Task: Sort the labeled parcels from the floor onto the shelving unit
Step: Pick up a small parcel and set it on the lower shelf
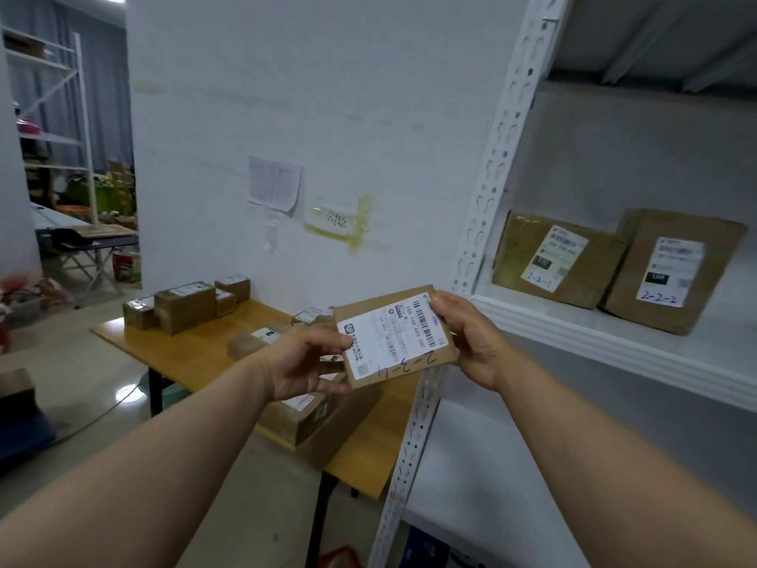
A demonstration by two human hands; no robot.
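Between your hands, just in front of the shelving unit [606, 334] and its perforated white post [497, 157], you hold a flat brown parcel [395, 336] in the air, tilted so its white label faces you. Your left hand [305, 362] pinches the parcel's left edge, thumb on the label and fingers curled underneath. Your right hand [471, 338] grips the right edge, fingers wrapped over the upper corner. A handwritten code below the label begins 2-3; the last digit is hard to read. On the shelf to your right, two brown boxes lie side by side: a box marked 2-2-1 [557, 256] and a box marked 2-2-2 [672, 272]. Behind and below the held parcel, a wooden table [196, 342] stands against the white wall. It carries a cluster of small boxes [184, 305] at its far end and an open carton [348, 424] with a labeled packet inside nearer you. Two paper notes [274, 184] are stuck to the wall above the table.
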